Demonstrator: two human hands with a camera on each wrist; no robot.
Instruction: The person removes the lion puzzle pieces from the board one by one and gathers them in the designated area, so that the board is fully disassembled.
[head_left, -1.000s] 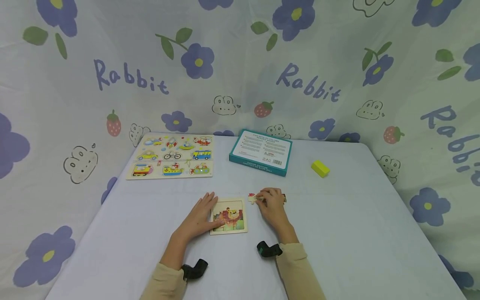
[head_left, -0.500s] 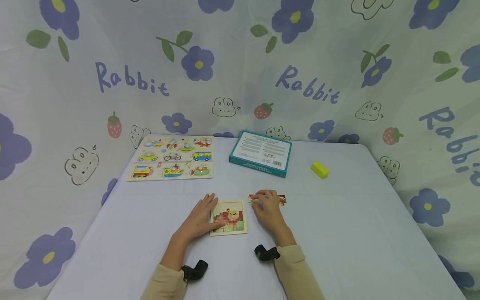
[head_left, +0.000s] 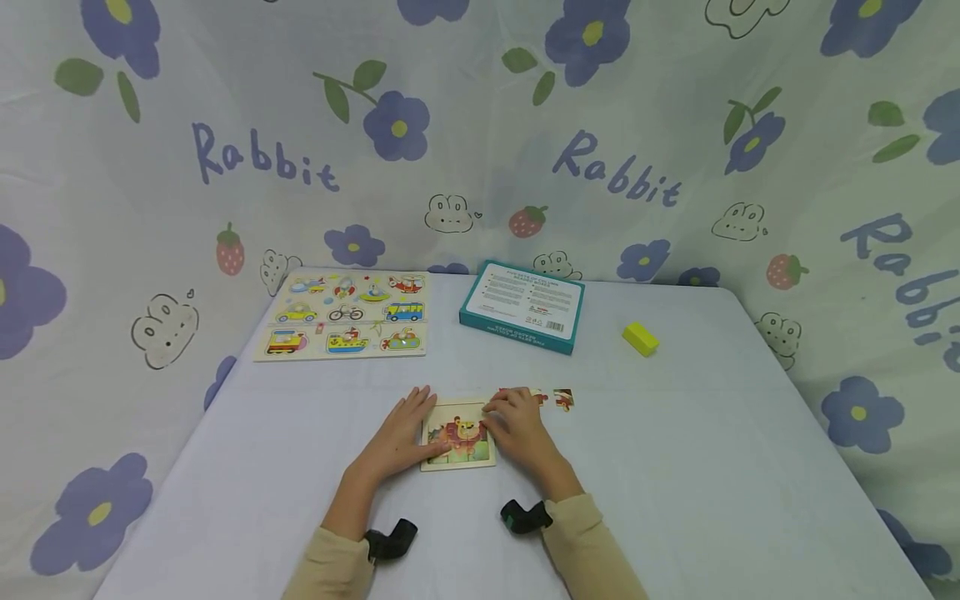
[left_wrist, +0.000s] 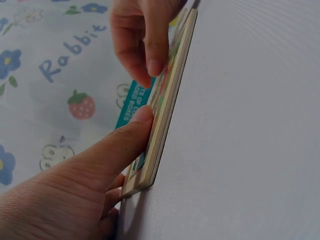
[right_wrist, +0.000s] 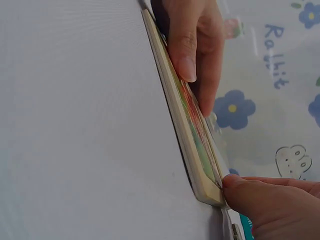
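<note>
A square wooden puzzle board (head_left: 458, 467) with a bear picture lies flat on the table. My left hand (head_left: 397, 435) rests along its left side, thumb over the picture and the other fingers extended. At the board's upper right edge is my right hand (head_left: 527, 433), fingers slightly bent. In the right wrist view, the right thumb (right_wrist: 245, 192) touches the board's corner (right_wrist: 210, 192); no piece can be made out between the fingers. Loose puzzle pieces lie just beyond this hand, including a brown one (head_left: 563, 400); some are partly hidden.
Farther back are a vehicle picture board (head_left: 341, 317) at the left, a teal-edged box (head_left: 522, 306) near the middle and a yellow block (head_left: 641, 338) at the right. Behind the table (head_left: 697, 467) hangs a flowered cloth (head_left: 480, 150).
My right hand has moved left and slightly nearer, from the loose pieces to the board's right edge, uncovering pieces behind it. My left hand has stayed in place.
</note>
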